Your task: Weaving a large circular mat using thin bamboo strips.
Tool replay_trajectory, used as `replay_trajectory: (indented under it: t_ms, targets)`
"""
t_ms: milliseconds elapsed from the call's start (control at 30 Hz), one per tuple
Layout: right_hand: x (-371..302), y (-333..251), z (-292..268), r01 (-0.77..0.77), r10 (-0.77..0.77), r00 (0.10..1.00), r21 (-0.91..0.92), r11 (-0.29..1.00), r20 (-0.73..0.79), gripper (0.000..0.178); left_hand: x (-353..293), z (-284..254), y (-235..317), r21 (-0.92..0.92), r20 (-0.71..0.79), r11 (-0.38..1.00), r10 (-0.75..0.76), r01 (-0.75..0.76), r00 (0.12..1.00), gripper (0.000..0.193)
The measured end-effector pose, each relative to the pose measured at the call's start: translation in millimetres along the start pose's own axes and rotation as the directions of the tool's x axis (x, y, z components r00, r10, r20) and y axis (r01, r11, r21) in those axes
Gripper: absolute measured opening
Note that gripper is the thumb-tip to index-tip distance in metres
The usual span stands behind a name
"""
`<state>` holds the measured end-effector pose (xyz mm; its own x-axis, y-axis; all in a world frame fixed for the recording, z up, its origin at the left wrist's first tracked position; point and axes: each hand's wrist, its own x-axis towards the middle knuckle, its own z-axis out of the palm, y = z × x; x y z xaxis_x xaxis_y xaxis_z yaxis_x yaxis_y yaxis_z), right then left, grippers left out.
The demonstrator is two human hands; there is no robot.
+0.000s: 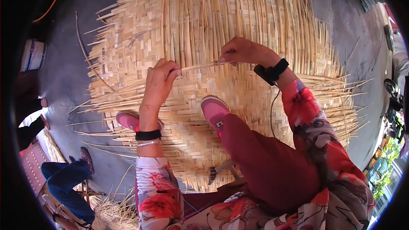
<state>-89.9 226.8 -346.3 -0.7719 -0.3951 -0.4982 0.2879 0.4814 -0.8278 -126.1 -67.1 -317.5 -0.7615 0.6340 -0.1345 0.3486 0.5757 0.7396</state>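
A thin, pale bamboo-like strip (198, 66) is stretched between my two hands, above a large woven mat (213, 87) of the same material. My left hand (162, 77) pinches its left end between thumb and fingers. My right hand (246, 53), a little farther away, pinches the strip near its right end. Beyond both hands, long loose strips (208, 17) run lengthwise away from me over the weave. My pink shoes (215, 108) rest on the mat, below my hands. Both wrists wear black bands, and a thin cable hangs from the right one.
Unwoven strip ends stick out along the mat's left and right edges. A white bucket-like container (34, 55) stands on the grey floor (64, 89) at left. Lower left, a person in blue jeans (70, 183) sits near a heap of loose strips (113, 214). An orange cable (50, 7) lies far left.
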Motion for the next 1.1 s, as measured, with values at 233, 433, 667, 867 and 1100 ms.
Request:
replay_trajectory:
  t_ms: [233, 433, 667, 867, 1100]
  targets:
    - [-59.6, 55.9, 35.7, -0.092, 0.057, 0.964, -0.123, 0.988, -0.261, 0.031, -26.0, -6.1, -40.0, 0.1, -0.03, 0.993, -0.065, 0.068, 0.997, 0.009]
    - [-149.2, 39.4, -4.2, -0.259, -0.146, 0.744, -0.483, 0.836, -0.652, 0.015, -47.1, -10.5, -52.3, -0.156, 0.113, 0.949, -0.26, 0.275, 0.959, 0.015]
    - [-142.7, -34.1, -97.7, -0.491, -0.224, 0.806, -0.83, 0.264, -0.548, 0.037, -12.1, -2.5, -16.9, 0.199, -0.01, 0.976, -0.086, 0.086, 0.996, 0.026]
    - [-2.1, -20.8, 11.3, 0.262, -0.229, 0.965, -0.409, 0.874, 0.127, 0.041, 31.0, 49.0, 35.6, 0.294, -0.103, 0.933, 0.249, -0.21, 0.963, 0.019]
    - [-10.2, 11.8, -26.1, 0.067, -0.09, 0.666, -0.061, 0.996, -0.74, 0.015, 55.3, 82.4, -19.0, -0.023, -0.556, 0.991, -0.12, 0.129, 0.822, 0.03]
